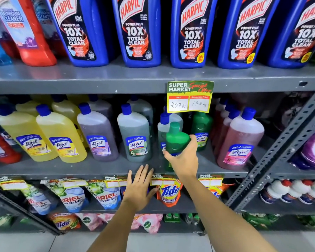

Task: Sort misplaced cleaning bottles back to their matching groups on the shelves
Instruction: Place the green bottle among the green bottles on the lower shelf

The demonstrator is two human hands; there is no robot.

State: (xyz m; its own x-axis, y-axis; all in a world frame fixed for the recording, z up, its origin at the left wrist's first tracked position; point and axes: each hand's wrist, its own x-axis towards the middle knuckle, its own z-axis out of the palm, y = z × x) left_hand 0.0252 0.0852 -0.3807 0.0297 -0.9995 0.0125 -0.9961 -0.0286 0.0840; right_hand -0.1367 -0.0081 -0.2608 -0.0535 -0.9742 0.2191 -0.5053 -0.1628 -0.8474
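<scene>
Your right hand [182,157] is wrapped around the body of a green bottle [176,140], thumb at the left, fingers curling round the right side, holding it at the front lip of the middle shelf [98,169]. Your left hand [138,188] is empty, flat and spread, fingertips touching that shelf's front edge at about 8 o'clock from the bottle.

At 1 o'clock from the bottle, just behind it, stands another green bottle [201,130] partly hidden by the yellow price tag [189,97]; I judge that to be its group. At 9 o'clock sit the grey-green bottles [135,137], then a purple one [98,131] and the yellow ones [60,135]; at 3 o'clock the pink ones [241,137].

Those colour groups look tidy, so this bottle seems a late step. It is not yet set down; whether its base touches the shelf I cannot tell.
</scene>
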